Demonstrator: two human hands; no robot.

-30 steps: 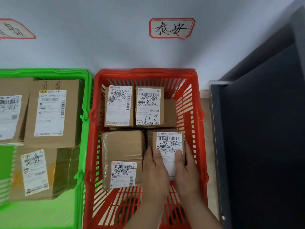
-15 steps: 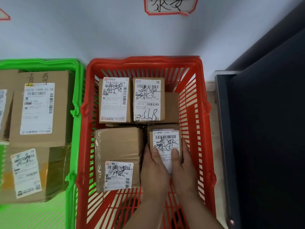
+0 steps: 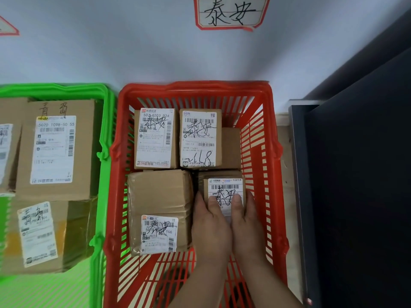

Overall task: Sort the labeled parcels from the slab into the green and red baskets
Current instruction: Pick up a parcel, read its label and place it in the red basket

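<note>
Fingers of both hands curl onto one small parcel point(image 3: 224, 190): left hand point(image 3: 211, 230) holds its left edge with fingertips on top, right hand point(image 3: 248, 227) holds its right edge, thumb lying on the white label. Both hands grip it; neither hangs free.

Largest item: red basket point(image 3: 195, 87), surrounding the fingers on all sides; its slatted floor shows below the wrists. Left of the fingers, just beside the red basket and apparently touching it, stands the green basket point(image 3: 104, 152).

Inside the green basket, well left of the fingers: a large labeled box point(image 3: 60, 147) at the far end, a second box point(image 3: 40, 234) nearer the camera, and a third cut off at the frame edge.

Inside the red basket: a taped brown parcel point(image 3: 160, 207) sits just left of the left fingers, touching or nearly touching them. Beyond the fingertips, two labeled parcels stand side by side, one far left point(image 3: 155, 138) and one directly ahead point(image 3: 200, 138). The held parcel sits in the near right part of the red basket, apparently on top of another brown box; contact with the floor cannot be judged.

Above the fingers, on the wall, a red-bordered handwritten sign point(image 3: 231, 13). To the right of the fingers, a dark cabinet point(image 3: 355, 174).
</note>
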